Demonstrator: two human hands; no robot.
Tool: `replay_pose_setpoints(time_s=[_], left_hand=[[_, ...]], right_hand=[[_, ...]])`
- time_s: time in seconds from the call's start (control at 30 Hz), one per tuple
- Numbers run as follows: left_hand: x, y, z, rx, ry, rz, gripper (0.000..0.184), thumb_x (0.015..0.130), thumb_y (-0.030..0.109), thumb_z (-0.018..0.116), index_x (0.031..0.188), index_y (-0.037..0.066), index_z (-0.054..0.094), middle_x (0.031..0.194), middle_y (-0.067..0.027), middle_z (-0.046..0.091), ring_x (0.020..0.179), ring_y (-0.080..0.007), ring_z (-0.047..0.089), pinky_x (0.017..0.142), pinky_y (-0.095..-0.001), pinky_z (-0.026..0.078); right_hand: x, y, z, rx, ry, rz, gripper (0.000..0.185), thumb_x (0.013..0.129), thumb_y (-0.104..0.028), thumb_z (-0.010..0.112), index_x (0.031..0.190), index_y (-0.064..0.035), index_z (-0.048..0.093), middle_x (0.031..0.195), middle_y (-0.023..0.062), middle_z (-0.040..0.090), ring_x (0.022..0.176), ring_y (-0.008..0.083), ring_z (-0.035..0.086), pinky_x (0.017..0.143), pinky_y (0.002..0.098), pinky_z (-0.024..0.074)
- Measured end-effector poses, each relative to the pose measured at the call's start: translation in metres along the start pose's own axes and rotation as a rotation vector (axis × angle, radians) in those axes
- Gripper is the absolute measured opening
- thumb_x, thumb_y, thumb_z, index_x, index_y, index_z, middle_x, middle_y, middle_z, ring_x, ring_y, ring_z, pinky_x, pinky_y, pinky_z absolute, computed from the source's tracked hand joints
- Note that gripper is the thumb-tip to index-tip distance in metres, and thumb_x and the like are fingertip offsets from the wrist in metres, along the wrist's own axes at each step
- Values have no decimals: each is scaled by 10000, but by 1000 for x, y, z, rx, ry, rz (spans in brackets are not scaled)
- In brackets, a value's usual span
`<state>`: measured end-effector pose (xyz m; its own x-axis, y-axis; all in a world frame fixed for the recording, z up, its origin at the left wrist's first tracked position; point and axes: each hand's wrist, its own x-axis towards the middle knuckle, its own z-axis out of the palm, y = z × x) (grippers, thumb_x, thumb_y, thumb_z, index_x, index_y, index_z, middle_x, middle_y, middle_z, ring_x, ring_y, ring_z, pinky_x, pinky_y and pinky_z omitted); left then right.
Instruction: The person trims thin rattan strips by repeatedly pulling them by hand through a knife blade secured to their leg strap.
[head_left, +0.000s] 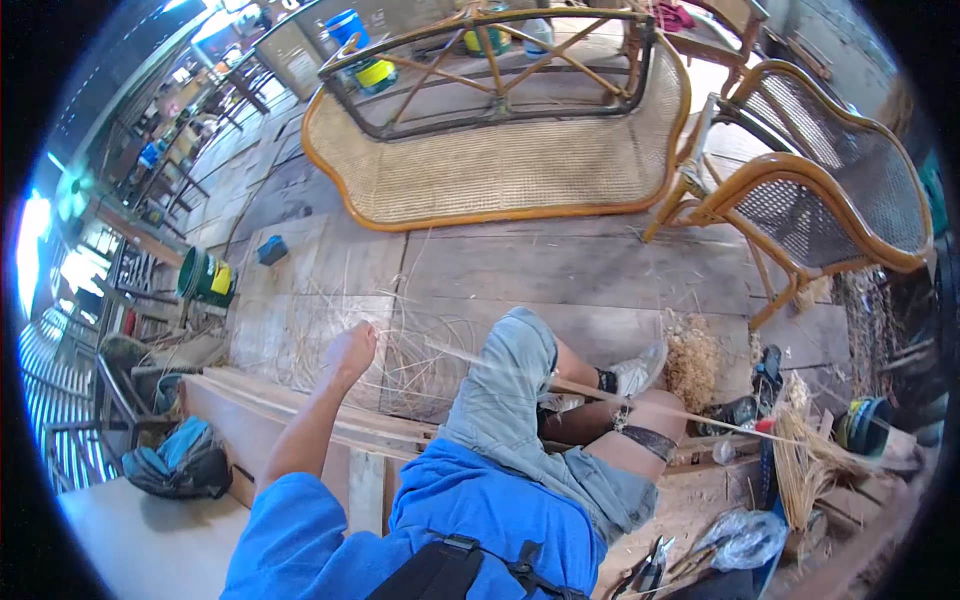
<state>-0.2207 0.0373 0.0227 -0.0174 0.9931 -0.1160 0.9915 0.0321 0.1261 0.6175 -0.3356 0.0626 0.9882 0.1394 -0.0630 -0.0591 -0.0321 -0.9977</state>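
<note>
My left hand is stretched out to the left, closed in a fist over loose shavings. A long, thin, pale cane strip runs from beside this fist across my legs to the right; its left end is faint, in line with the fist. At the far right edge my right hand is smeared by motion, so its fingers do not show. Near it lies a bundle of pale cane strands. Thin curled strands are scattered on the floor near my left hand.
A rattan bench lies tipped over ahead, with a rattan armchair to its right. Curly shavings are heaped by my shoe. Pliers and a plastic bag lie lower right. A green bucket and a backpack are left.
</note>
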Motion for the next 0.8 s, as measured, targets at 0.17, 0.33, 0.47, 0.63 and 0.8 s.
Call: replay_pose_setpoints(time_s=[0.17, 0.33, 0.47, 0.63, 0.8], left_hand=[[-18, 55, -9, -390, -480, 114, 322, 851, 320, 518, 920, 23, 623, 829, -173, 613, 788, -303, 592, 716, -393, 465], [-80, 245, 1, -939, -1034, 663, 342, 900, 352, 540, 1030, 45, 620, 750, 8, 538, 678, -80, 470, 587, -257, 409], [-106, 341, 56, -927, -1193, 663, 239, 889, 253, 527, 867, 23, 588, 718, -20, 564, 616, -85, 490, 539, -256, 410], [-117, 368, 110, -695, -729, 954, 268, 854, 246, 495, 773, 14, 599, 681, -129, 620, 591, -257, 592, 553, -385, 469], [-128, 368, 77, -431, -499, 1091, 269, 825, 233, 480, 739, 27, 630, 688, -177, 618, 673, -343, 619, 607, -469, 476]], right_hand=[[34, 9, -69, -593, 163, -153, 229, 769, -87, 588, 982, -23, 534, 879, 77, 548, 775, 177, 540, 722, 275, 455], [27, 20, -92, -906, 193, -263, 297, 778, -90, 570, 1063, -19, 520, 932, 91, 551, 816, 180, 544, 760, 283, 455], [4, 36, -95, -971, 106, -344, 353, 786, -93, 555, 1127, -15, 509, 974, 102, 552, 848, 183, 547, 790, 289, 455], [-55, 70, -84, -1796, 10, -1116, 393, 866, -195, 528, 1189, 26, 500, 1024, 123, 562, 809, 163, 530, 723, 276, 449], [-209, 78, 43, -754, -501, -378, 306, 916, -294, 474, 947, -11, 584, 755, 64, 532, 584, 139, 447, 551, 291, 389]])
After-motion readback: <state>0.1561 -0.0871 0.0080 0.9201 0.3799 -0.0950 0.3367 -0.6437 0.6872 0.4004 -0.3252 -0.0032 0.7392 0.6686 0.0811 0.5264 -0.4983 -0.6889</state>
